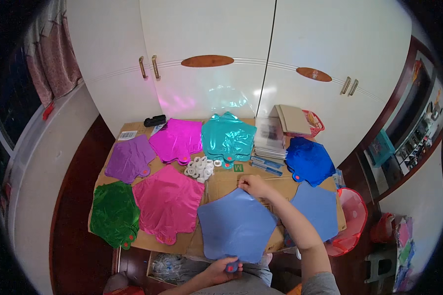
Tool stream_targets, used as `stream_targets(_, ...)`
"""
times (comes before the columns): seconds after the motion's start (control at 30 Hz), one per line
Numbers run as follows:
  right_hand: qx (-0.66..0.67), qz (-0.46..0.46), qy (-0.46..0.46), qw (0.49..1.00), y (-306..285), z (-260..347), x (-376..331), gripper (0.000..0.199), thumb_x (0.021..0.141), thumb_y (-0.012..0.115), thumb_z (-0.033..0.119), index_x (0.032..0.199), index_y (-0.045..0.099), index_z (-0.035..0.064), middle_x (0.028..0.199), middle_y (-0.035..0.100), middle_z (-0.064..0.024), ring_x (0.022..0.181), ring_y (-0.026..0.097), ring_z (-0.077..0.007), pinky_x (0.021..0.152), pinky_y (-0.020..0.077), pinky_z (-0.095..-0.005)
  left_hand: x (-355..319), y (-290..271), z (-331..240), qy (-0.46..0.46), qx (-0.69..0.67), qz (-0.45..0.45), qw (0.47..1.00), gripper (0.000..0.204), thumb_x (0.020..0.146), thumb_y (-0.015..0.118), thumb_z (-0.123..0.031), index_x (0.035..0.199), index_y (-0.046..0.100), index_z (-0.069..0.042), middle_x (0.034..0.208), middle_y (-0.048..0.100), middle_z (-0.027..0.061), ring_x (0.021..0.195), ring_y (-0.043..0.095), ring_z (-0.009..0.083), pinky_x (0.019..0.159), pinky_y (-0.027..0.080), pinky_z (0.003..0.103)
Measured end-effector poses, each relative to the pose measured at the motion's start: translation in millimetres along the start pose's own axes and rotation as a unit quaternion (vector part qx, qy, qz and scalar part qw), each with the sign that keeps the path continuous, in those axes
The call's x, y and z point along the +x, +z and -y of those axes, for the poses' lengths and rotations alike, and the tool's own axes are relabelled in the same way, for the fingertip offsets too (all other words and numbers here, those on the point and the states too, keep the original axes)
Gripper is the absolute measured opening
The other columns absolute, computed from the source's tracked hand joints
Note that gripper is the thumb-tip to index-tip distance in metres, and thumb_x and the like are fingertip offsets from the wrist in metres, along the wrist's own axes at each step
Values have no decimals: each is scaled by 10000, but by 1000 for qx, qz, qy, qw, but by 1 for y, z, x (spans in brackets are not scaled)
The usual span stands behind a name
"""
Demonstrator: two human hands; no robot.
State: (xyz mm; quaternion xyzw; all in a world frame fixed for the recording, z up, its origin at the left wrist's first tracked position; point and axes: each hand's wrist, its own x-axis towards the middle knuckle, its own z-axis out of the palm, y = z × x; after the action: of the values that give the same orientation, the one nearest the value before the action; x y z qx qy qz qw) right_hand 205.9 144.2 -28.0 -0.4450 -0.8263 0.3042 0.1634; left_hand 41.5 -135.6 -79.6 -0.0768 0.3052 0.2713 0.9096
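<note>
A flat, dull-blue foil balloon [237,221], roughly star-shaped, is stretched out in front of me over the near table edge. Its far corner is pinched in the fingers of my right hand [253,187]. My left hand [220,271] grips the balloon's near end, where a small tab with a red mark shows by the thumb. Beside it on the left lies a pink foil balloon [168,201]. Another dull-blue balloon [317,209] lies to the right, partly behind my right forearm. White rings [199,169] sit in a heap beyond the pink one.
Cardboard [182,250] covers the table. Around it lie green [114,214], purple [129,158], magenta [178,140], teal [229,136] and bright-blue [309,160] foil balloons. Clear-wrapped packs [269,140] stand at the back, before white cabinets [206,29]. A red basket [352,216] stands right.
</note>
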Motion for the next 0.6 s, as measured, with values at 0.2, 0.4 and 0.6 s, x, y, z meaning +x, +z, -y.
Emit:
stream_targets(0.2, 25, 24, -19, 999, -6, 2, 3, 98, 828, 625, 138, 879, 658, 62, 815, 680, -110, 774, 655, -264, 699, 506, -358, -11, 7, -1, -6, -25, 97, 995, 203, 961, 483, -199, 1000, 489, 0, 854, 572, 118, 767, 557, 219, 762, 490, 366)
stream_targets(0.4, -64, 0, -38, 997, -21, -2, 12, 81, 802, 586, 110, 829, 644, 60, 784, 663, -137, 748, 643, -304, 679, 495, -391, -16, 65, -25, 5, 21, -67, 998, 233, 977, 456, -231, 1038, 453, -6, 901, 552, 141, 820, 564, 247, 769, 506, 412)
stream_targets(0.6, -139, -32, -22, 990, -19, -4, 30, 83, 779, 568, 92, 822, 627, 53, 766, 639, -182, 782, 623, -368, 681, 478, -457, 10, 56, -45, 4, 35, -37, 999, 261, 985, 439, -254, 1041, 458, 0, 898, 565, 140, 813, 580, 252, 754, 526, 410)
